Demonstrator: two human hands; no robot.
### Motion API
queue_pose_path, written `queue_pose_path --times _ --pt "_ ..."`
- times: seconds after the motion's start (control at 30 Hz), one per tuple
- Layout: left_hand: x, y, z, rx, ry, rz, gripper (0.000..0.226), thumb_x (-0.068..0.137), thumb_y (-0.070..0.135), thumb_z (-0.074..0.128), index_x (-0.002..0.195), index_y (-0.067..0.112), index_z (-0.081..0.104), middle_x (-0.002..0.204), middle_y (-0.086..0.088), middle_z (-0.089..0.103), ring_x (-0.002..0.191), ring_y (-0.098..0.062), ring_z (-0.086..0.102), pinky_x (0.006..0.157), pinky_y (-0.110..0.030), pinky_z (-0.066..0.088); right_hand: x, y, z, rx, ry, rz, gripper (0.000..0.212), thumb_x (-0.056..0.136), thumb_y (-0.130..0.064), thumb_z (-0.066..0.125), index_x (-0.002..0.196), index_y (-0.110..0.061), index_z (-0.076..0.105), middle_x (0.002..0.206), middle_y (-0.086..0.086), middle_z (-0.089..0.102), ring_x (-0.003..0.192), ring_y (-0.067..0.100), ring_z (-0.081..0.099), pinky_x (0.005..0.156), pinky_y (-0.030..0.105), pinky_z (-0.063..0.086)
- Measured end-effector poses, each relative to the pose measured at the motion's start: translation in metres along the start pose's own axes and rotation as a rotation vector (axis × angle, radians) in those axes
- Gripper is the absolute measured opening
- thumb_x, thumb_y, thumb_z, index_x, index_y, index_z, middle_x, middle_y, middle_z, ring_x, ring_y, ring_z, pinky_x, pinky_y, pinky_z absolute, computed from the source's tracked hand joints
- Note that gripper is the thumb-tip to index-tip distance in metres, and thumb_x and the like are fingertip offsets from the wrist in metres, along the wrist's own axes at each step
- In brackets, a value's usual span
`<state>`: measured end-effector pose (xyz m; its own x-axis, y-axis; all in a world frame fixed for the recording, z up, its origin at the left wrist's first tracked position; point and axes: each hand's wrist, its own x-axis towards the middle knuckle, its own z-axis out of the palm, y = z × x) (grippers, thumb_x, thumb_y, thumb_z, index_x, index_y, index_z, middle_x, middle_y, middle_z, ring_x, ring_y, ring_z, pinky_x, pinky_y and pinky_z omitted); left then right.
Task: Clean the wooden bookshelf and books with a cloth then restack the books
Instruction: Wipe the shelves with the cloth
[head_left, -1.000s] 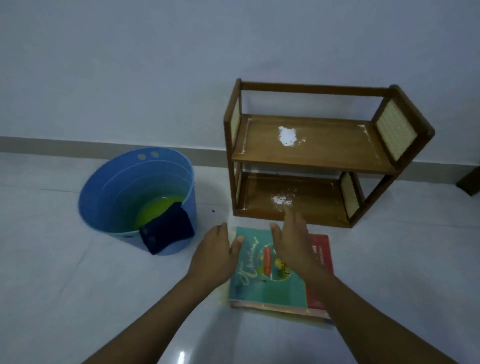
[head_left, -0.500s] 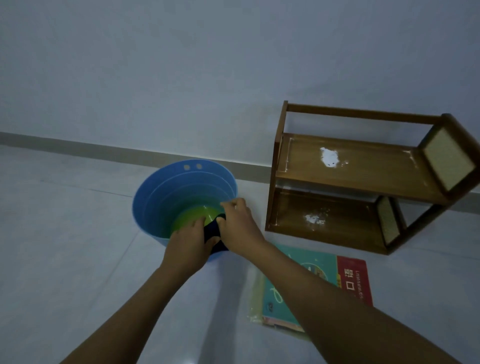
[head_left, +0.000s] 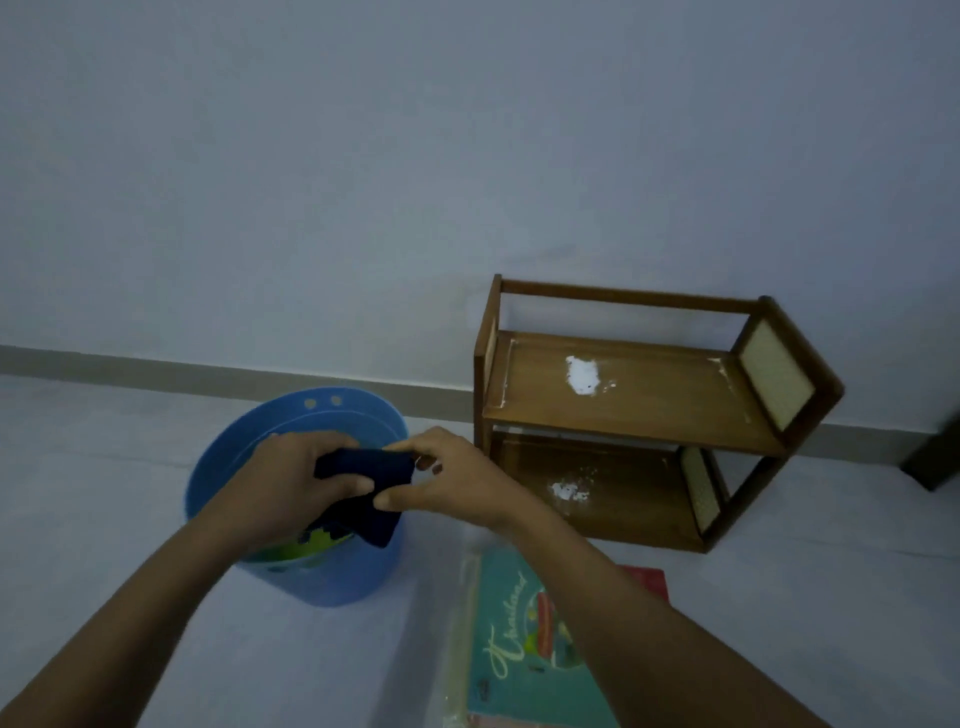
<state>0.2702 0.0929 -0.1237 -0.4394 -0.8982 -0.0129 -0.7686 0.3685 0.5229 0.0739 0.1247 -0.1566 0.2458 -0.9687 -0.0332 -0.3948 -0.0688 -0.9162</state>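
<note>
A dark blue cloth (head_left: 363, 488) is held above a blue bucket (head_left: 322, 577). My left hand (head_left: 283, 486) grips its left part and my right hand (head_left: 441, 480) pinches its right end. The small two-tier wooden bookshelf (head_left: 644, 410) stands against the wall to the right, with white powder patches on the upper shelf (head_left: 582, 375) and on the lower shelf (head_left: 569, 491). A stack of books lies flat on the floor under my right forearm: a teal book (head_left: 511, 654) on top and a red book (head_left: 647, 582) beneath it.
Greenish liquid (head_left: 311, 545) shows in the bucket's bottom. The pale tiled floor (head_left: 104, 519) stretches to the left. A dark object (head_left: 935, 457) sits at the far right edge by the wall's skirting.
Both hands left the books and went to the bucket, took the cloth off its rim and lifted it above the bucket. The view turned left.
</note>
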Motion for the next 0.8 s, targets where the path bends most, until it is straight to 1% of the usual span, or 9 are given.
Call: queue_pose_path --times 0.07,0.13,0.23,0.33,0.43,0.53,0.6,0.67,0.8 --pt "0.008 0.029 -0.012 -0.291 -0.064 0.004 0.01 0.08 0.019 0.074 0.082 0.029 0.071 0.074 0.001 0.073 0.063 -0.019 0.068 0.061 -0.033 0.052 -0.013 -0.003 -0.024 0.302 -0.027 0.073 0.039 0.076 -0.012 0.078 0.112 -0.007 0.063 0.109 0.005 0.067 0.1 0.004 0.063 0.087 0.018 0.05" --pt "0.026 0.058 -0.006 -0.47 -0.105 0.002 0.007 0.082 0.022 0.073 0.089 0.023 0.072 0.077 -0.006 0.074 0.068 -0.025 0.07 0.065 -0.04 0.055 -0.022 0.004 -0.049 0.541 -0.032 0.134 0.052 0.079 -0.007 0.073 0.128 -0.008 0.054 0.125 0.013 0.061 0.115 0.027 0.06 0.099 0.041 0.049" --pt "0.077 0.096 0.023 -0.359 0.062 0.101 0.021 0.085 0.037 0.066 0.101 0.024 0.069 0.097 0.003 0.072 0.088 -0.014 0.067 0.08 -0.036 0.054 -0.032 0.02 -0.094 0.741 0.092 0.217 0.049 0.083 -0.004 0.067 0.13 -0.008 0.054 0.127 0.017 0.061 0.119 0.036 0.057 0.101 0.051 0.046" --pt "0.131 0.121 0.044 -0.153 0.23 0.247 0.046 0.091 0.048 0.053 0.127 0.02 0.057 0.13 -0.003 0.058 0.12 -0.02 0.054 0.099 -0.036 0.043 -0.044 0.03 -0.141 0.773 0.378 0.313 0.043 0.083 -0.007 0.068 0.125 -0.009 0.058 0.119 0.016 0.066 0.11 0.035 0.063 0.092 0.051 0.052" --pt "0.18 0.127 0.06 0.346 0.223 0.346 0.058 0.096 0.041 0.046 0.145 0.013 0.036 0.154 -0.008 0.031 0.144 -0.023 0.024 0.117 -0.044 0.021 -0.049 0.036 -0.181 0.435 0.721 0.354 0.037 0.086 -0.013 0.067 0.119 -0.011 0.052 0.109 0.006 0.064 0.089 0.021 0.064 0.067 0.034 0.056" --pt "0.215 0.119 0.074 0.477 0.093 0.233 0.062 0.097 0.041 0.041 0.148 0.009 0.024 0.159 -0.009 0.015 0.147 -0.022 0.011 0.118 -0.048 0.016 -0.043 0.06 -0.205 -0.206 0.921 0.33 0.029 0.088 -0.017 0.064 0.108 -0.019 0.043 0.101 0.002 0.057 0.078 0.011 0.056 0.058 0.026 0.049" --pt "0.224 0.111 0.082 0.467 0.024 0.176 0.064 0.098 0.04 0.039 0.149 0.007 0.019 0.16 -0.012 0.009 0.148 -0.025 0.007 0.118 -0.049 0.019 -0.037 0.081 -0.208 -0.521 0.892 0.366 0.029 0.087 -0.019 0.063 0.109 -0.022 0.044 0.104 0.003 0.06 0.083 0.017 0.059 0.068 0.036 0.055" --pt "0.226 0.105 0.089 0.467 0.02 0.169 0.066 0.099 0.038 0.038 0.15 0.005 0.012 0.16 -0.014 0.004 0.148 -0.027 0.001 0.119 -0.047 0.018 -0.032 0.102 -0.205 -0.618 0.765 0.463 0.037 0.086 -0.028 0.065 0.116 -0.02 0.045 0.115 0.006 0.059 0.099 0.022 0.058 0.082 0.042 0.053" --pt "0.224 0.102 0.093 0.395 0.057 0.17 0.07 0.099 0.037 0.039 0.151 0.003 0.006 0.161 -0.013 -0.001 0.148 -0.026 -0.003 0.12 -0.043 0.016 -0.014 0.131 -0.19 -0.705 0.536 0.623 0.078 0.08 -0.071 0.047 0.132 -0.014 0.04 0.136 0.012 0.046 0.13 0.037 0.036 0.108 0.053 0.031"
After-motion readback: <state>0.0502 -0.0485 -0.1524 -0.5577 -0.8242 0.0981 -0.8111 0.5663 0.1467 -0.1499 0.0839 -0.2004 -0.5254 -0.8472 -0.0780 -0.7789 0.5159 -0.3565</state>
